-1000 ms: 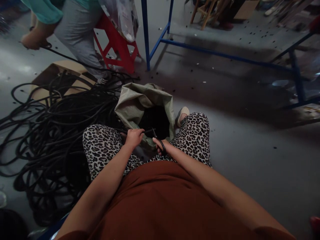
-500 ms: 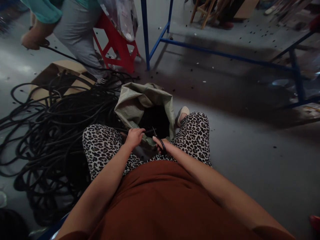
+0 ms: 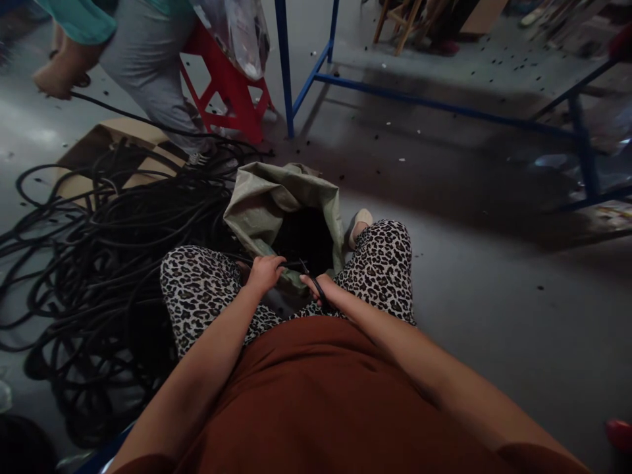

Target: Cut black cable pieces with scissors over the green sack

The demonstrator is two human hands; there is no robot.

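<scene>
My left hand [image 3: 266, 272] is closed on a black cord [image 3: 293, 264], whose end sticks out to the right over the near rim of a sack. In my right hand [image 3: 318, 288] is a pair of black-handled scissors [image 3: 322, 294], the fingers closed round the handles. The blades point up and left and meet the cord's end. Between my knees the greenish sack [image 3: 257, 197] stands with its mouth wide and dark material inside. A large tangle of black cord [image 3: 113, 263] lies on the floor at the left.
A person in grey trousers [image 3: 143, 59] stands at the upper left, a hand gripping a black cord. Near them are a cardboard box [image 3: 74, 185] and a red stool [image 3: 241, 125]. A blue metal frame [image 3: 395, 99] spans the upper right.
A length of black cord now extends from my left hand to the scissors, where less of it showed before. The other person's hand has shifted slightly left; the whole view has moved a little.
</scene>
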